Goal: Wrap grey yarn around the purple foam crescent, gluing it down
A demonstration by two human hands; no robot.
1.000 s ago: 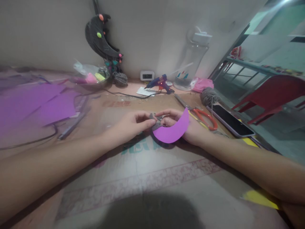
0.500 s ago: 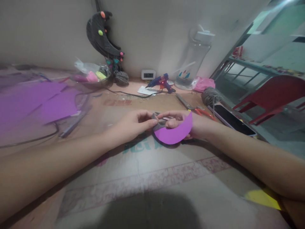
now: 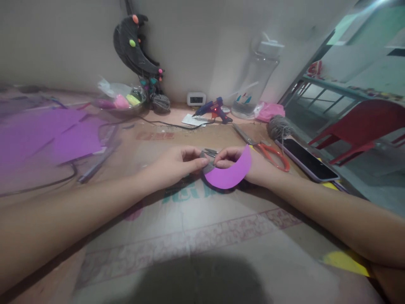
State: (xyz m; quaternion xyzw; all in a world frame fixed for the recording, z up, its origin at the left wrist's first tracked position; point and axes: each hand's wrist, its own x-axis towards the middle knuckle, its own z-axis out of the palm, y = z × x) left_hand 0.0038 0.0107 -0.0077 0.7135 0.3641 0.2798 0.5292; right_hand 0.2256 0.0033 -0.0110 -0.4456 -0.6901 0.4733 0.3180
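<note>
A purple paper crescent (image 3: pixel 229 176) is held above the cardboard between my two hands. Its left end is wrapped in what looks like grey yarn (image 3: pixel 207 168). My left hand (image 3: pixel 185 164) pinches that wrapped end between thumb and fingers. Thumb and forefinger of my right hand (image 3: pixel 234 156) are closed together at the inner curve, right beside the grey wrapping. They seem to grip the yarn, though the strand itself is too fine to make out. The crescent's right tip rises in front of my right hand. Small metal scissors or snips (image 3: pixel 210 152) show just behind the fingertips.
Orange-handled scissors (image 3: pixel 274 157), a phone (image 3: pixel 306 159) and a grey yarn ball (image 3: pixel 279 127) lie to the right. Behind are a glue gun (image 3: pixel 215 110), small clock (image 3: pixel 196 99) and plastic bottle (image 3: pixel 256 80). Purple sheets (image 3: pixel 76 141) lie left; a dark crescent ornament (image 3: pixel 129 46) hangs behind.
My right fingers have drawn from behind the crescent to a pinch beside its grey wrapping. The right hand has shifted slightly, uncovering more of the orange scissor handles. My left hand keeps its hold.
</note>
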